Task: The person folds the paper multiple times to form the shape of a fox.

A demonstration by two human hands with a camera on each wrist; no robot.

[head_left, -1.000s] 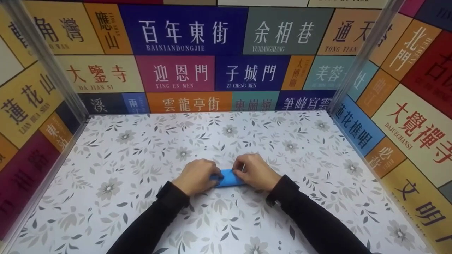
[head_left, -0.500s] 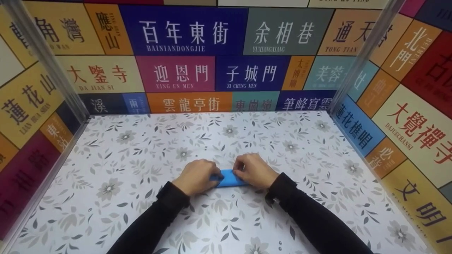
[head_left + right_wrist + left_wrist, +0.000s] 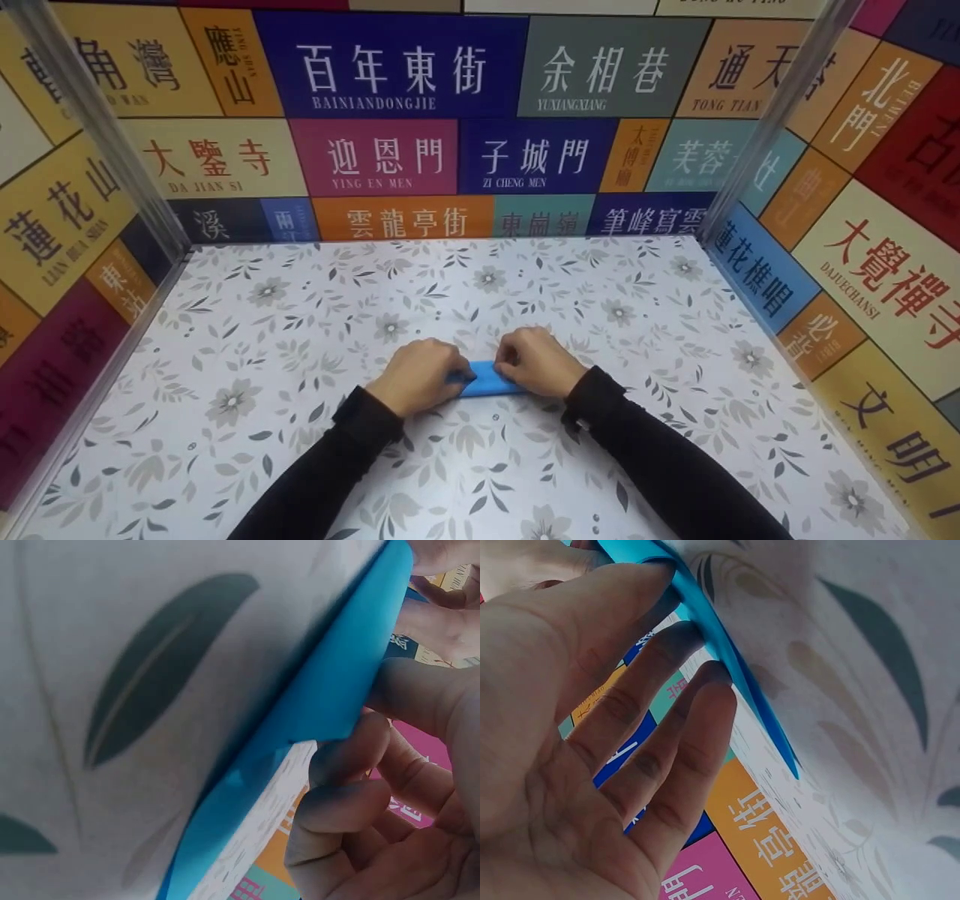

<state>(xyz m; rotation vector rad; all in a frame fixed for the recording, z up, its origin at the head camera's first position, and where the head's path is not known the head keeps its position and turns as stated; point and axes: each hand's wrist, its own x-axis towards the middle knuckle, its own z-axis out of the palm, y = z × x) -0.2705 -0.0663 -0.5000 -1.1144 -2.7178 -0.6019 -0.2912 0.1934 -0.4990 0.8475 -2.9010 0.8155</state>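
Note:
A narrow strip of folded blue paper [image 3: 486,379] lies crosswise near the middle of the floral surface, in front of the person. Around its left end, my left hand [image 3: 420,376] holds it between thumb and fingertips. My right hand [image 3: 541,364] pinches the upper edge toward the right end with thumb and index finger. In the right wrist view the blue paper [image 3: 319,690] has a folded flap, and the other fingers [image 3: 330,817] are curled below the pinch. Seen from the left wrist, the thumb and fingertips meet the paper [image 3: 697,604] along one edge.
A white tabletop with grey leaves and flowers [image 3: 300,337] extends all around the hands. Panels of coloured blocks with lettering [image 3: 390,67] stand at the back and both sides. Clear corner posts [image 3: 787,112] join the panels. Black sleeves [image 3: 667,457] cover both forearms.
My right wrist and sleeve have shifted slightly left and up, and the small gap between the right fingers has closed. The left hand and the paper stay in nearly the same place.

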